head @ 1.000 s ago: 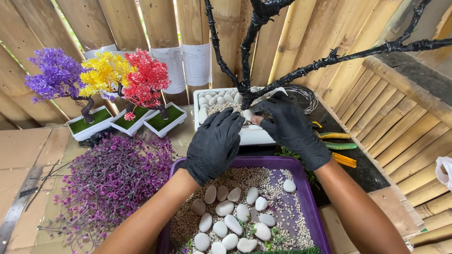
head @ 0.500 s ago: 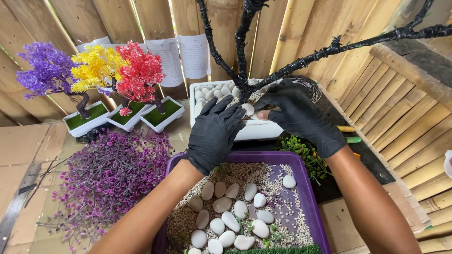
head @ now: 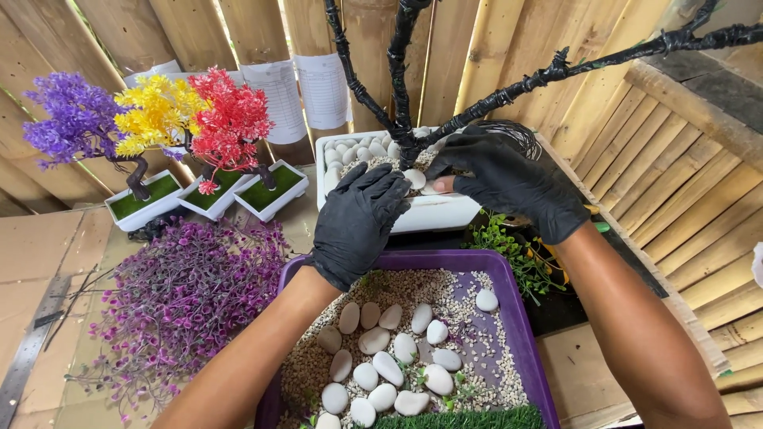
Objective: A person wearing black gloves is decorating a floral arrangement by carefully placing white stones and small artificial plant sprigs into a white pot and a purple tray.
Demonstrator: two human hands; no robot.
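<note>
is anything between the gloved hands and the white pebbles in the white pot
Nothing visible does. The left hand and right hand are already at the white pot, fingertips on a white pebble beside the black trunk, which rises between them without blocking it.

Three white rectangular paper sheets with faint printed lines are hanging on the bamboo fence in the upper middle of the frame. The leftmost sheet (head: pixel 155 74) is peeking out behind the yellow foliage, the middle sheet (head: pixel 274 91) is hanging beside it, and the rightmost sheet (head: pixel 323 89) is sitting just right.
</note>
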